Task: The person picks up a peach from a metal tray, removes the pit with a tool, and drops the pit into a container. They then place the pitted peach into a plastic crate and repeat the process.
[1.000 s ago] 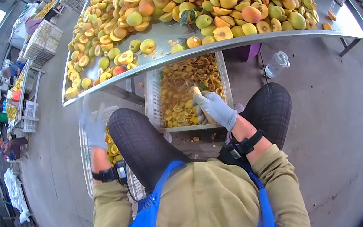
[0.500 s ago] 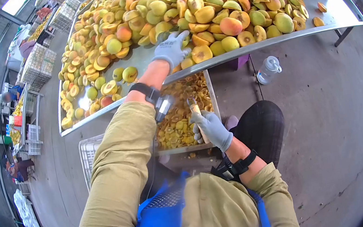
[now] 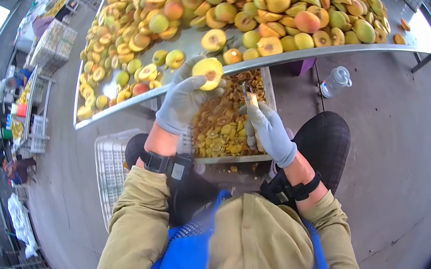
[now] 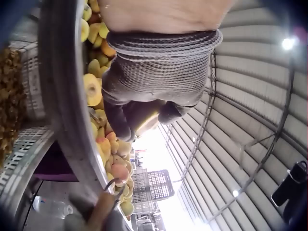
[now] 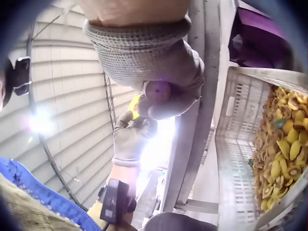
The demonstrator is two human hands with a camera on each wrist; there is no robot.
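In the head view, the gloved left hand (image 3: 184,101) pinches a halved yellow fruit (image 3: 208,73), its cut face with a brown pit area turned up, just inside the table's front edge (image 3: 293,57). To its right the gloved right hand (image 3: 271,134) grips a wooden-handled tool (image 3: 251,98) with a metal tip pointing away from the body, over a crate (image 3: 267,83) of fruit pieces. The two hands are apart. In the left wrist view, fingers curl round the fruit (image 4: 148,123). The right wrist view shows the handle's end (image 5: 157,91) inside the right fist.
Whole and halved fruits (image 3: 274,3) are heaped on the metal table. A white crate (image 3: 111,166) stands left of the legs, and a clear bottle (image 3: 336,81) on the floor at right. A purple object (image 3: 303,67) lies under the table. Other people and crates (image 3: 49,48) are at far left.
The left hand reached to the fruit heap and has come back toward the body with a halved fruit. The right hand still grips the tool, now slightly further right in the head view.
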